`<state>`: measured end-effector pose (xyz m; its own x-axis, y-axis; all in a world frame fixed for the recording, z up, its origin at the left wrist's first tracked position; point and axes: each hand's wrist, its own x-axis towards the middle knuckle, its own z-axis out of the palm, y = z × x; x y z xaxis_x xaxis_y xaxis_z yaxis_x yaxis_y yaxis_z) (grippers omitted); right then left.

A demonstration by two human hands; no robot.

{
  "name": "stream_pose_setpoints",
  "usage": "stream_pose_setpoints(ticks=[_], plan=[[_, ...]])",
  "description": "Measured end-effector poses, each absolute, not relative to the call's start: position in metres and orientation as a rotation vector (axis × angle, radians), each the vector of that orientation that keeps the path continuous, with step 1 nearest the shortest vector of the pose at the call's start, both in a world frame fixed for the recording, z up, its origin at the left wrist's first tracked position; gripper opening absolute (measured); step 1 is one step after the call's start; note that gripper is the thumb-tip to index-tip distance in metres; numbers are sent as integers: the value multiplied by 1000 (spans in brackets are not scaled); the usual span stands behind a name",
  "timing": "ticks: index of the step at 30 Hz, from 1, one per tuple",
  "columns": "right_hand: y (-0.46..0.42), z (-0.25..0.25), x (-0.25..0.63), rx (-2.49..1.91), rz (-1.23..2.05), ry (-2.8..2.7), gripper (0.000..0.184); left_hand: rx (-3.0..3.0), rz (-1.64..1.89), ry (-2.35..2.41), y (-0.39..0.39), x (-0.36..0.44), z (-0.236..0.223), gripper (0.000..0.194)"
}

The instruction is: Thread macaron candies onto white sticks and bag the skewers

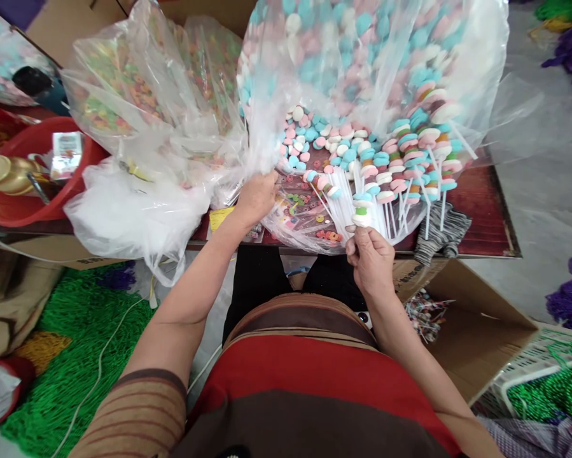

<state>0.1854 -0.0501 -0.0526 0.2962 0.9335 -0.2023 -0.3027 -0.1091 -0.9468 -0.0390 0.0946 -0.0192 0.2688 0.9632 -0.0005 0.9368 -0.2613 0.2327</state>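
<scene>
My right hand [372, 256], near the table's front edge, pinches a marshmallow skewer [361, 211] with blue and white pieces and a green piece between them. My left hand [257, 198] is closed beside the bunched rim of a clear plastic bag [265, 159]; its fingertips are partly hidden, and what they hold cannot be made out. Gummy rings [299, 202] lie on plastic between my hands. White sticks [345, 202] are fanned beyond them. Several filled marshmallow skewers [412, 162] rest to the right, against loose pink, white and blue marshmallows [307, 133].
A large bag of marshmallows [362, 51] stands behind, with bagged gummy rings [123, 95] at left. A red basin [9, 213] holds a gold-coloured pot [9, 175]. Grey gloves [441, 232] lie at the right edge; below is an open cardboard box [476, 324].
</scene>
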Motion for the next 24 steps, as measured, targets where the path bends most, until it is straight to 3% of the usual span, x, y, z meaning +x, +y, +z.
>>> stream_pose_setpoints(ticks=[6, 12, 24], plan=[[-50, -52, 185, -1244, 1192, -671, 43, 2279, 391, 1707, 101, -37, -20, 26], [-50, -52, 184, -1258, 1181, -686, 41, 2287, 303, 1725, 113, -20, -16, 25], [-51, -52, 183, -1273, 1175, -689, 44, 2301, 424, 1722, 132, -40, -46, 25]])
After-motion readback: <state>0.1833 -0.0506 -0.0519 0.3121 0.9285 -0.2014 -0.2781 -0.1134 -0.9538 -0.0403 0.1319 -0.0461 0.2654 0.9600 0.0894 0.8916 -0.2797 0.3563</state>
